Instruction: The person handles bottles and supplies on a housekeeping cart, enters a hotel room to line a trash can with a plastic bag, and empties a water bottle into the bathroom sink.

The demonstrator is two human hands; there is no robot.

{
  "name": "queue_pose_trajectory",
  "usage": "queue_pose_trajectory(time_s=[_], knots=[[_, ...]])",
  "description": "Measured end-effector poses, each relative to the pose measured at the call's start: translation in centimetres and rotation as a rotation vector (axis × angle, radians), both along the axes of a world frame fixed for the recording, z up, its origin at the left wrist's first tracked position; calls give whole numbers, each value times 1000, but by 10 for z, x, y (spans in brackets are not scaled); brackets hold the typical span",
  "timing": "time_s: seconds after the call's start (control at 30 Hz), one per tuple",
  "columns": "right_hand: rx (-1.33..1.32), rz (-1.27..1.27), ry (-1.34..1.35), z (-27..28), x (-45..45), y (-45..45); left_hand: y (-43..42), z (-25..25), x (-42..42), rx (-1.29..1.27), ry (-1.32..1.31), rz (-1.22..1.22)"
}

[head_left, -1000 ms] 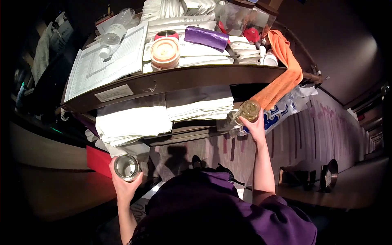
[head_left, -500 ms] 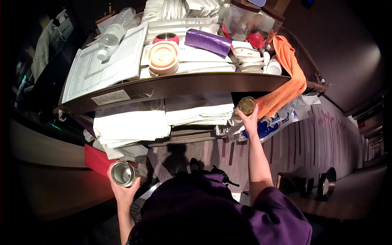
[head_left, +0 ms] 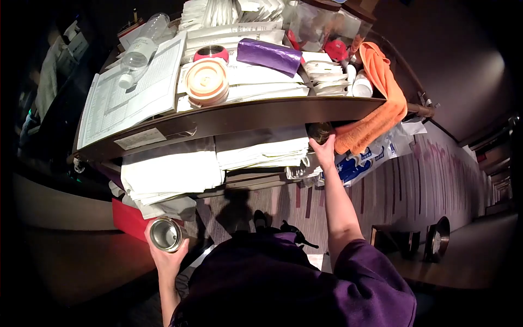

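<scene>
My left hand [head_left: 168,258] is wrapped round a shiny, open-topped metal cup [head_left: 166,235], whose hollow inside faces up. It is low on the left, in front of the cart. My right hand [head_left: 324,151] reaches into the cart's lower shelf and grips a round container with a dark greenish-brown top [head_left: 320,131], partly hidden in shadow under the tray edge. Folded white linens [head_left: 261,147] lie just left of that hand. An orange towel [head_left: 357,136] hangs just to its right.
The cart's upper tray [head_left: 239,117] bears a paper form [head_left: 128,87], a clear plastic bottle [head_left: 140,53], an orange-lidded cup [head_left: 207,82], a purple roll [head_left: 269,56] and white packets. A blue-and-white plastic bag [head_left: 362,162] hangs below the towel. A red panel [head_left: 129,218] stands low left.
My right hand has moved slightly up and left, taking the container deeper into the lower shelf. My left hand and its metal cup have barely moved. The view has shifted slightly.
</scene>
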State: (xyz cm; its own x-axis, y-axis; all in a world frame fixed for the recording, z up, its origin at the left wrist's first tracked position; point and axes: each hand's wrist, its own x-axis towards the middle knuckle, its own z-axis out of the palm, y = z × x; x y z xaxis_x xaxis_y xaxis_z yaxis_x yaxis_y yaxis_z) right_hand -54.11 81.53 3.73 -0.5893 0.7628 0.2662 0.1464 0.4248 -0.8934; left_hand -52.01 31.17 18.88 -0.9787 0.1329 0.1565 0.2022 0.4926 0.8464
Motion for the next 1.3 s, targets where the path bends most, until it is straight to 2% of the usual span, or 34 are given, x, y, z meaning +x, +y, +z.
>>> queue_pose_trajectory(time_s=[0.17,0.27,0.4,0.47,0.53,0.6,0.67,0.73,0.8,0.87,0.93,1.0,1.07,1.13,1.17,1.3], knots=[[-57,20,-33,-10,-1,3,1,-1,-3,38,-15,-39],[56,-124,-139,-20,5,1,2,1,-4,58,-18,-45],[-98,-72,-13,-16,28,-12,-1,-2,-5,56,-28,-40],[44,-138,-85,-43,46,-14,-2,-4,-6,87,-66,-15],[-78,-68,-447,0,72,-46,-5,-9,-8,107,-88,2],[-163,149,-408,39,75,-77,-20,-36,-16,59,89,-74],[-324,481,-168,121,66,-119,-19,-34,-16,-35,173,-65],[-129,607,11,201,56,-146,-15,-24,-16,-39,91,-54],[148,636,386,251,33,-150,-10,-9,-15,-77,87,-64],[269,602,358,296,5,-158,-5,2,-14,38,7,-85],[655,707,284,326,-30,-170,-6,0,-19,60,52,-122],[848,927,204,331,-61,-175,-3,7,-21,82,67,-145],[1069,1000,-26,333,-80,-176,-4,9,-25,194,75,-190],[1162,995,-127,336,-93,-175,-3,14,-30,187,92,-227],[1124,970,-209,341,-96,-178,-3,17,-31,125,184,-202],[1137,995,-404,355,-110,-182,-1,32,-27,96,273,-227]])
